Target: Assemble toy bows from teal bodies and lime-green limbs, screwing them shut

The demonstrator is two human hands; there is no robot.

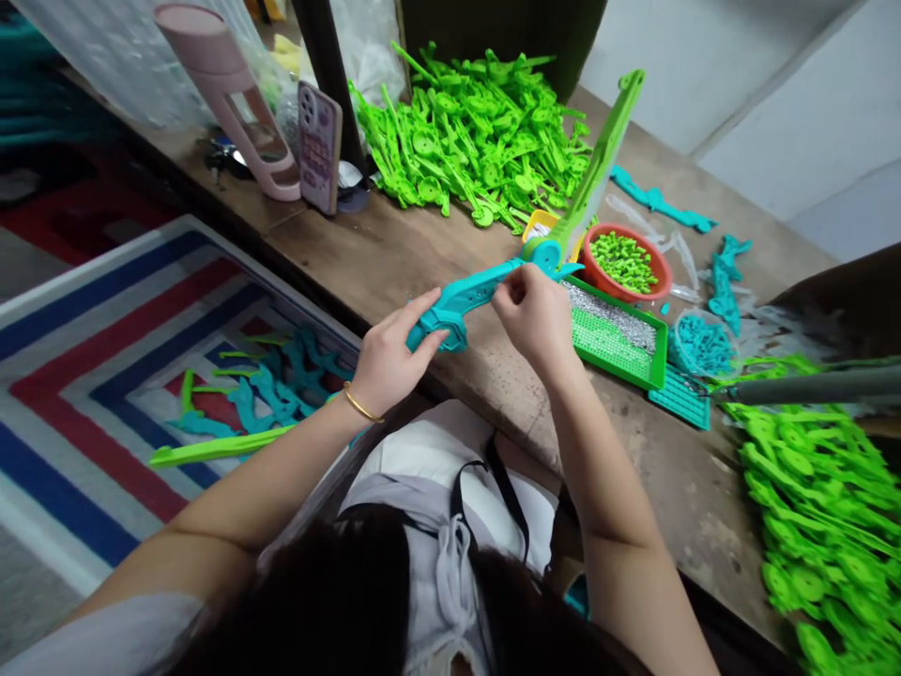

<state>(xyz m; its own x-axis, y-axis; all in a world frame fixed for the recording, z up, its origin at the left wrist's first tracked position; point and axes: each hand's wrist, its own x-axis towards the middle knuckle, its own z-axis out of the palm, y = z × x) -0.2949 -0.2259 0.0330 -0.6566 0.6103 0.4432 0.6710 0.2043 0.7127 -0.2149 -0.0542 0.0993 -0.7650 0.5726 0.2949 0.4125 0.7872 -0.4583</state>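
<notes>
My left hand [394, 354] is closed around the grip end of a teal plastic handle [471, 289], which is held above the bench's front edge. A long lime-green plastic arm [601, 164] is joined to the handle's far end and points up and away to the right. Close to that round joint, my right hand [536, 317] has its fingers curled against the handle. Its fingertips are partly hidden, so any small part between them cannot be made out. Just beyond the joint are a yellow tray [541, 223] of small pale pieces and a red bowl [658, 282] of small green parts.
A green tray [658, 361] holds small silvery pieces, beside a tub of teal parts [704, 343]. Lime-green parts are heaped at the back [479, 131] and right [823, 507]. A phone [320, 150] and pink bottle [204, 70] stand left. A striped-lined bin [105, 376] holds teal-and-green pieces.
</notes>
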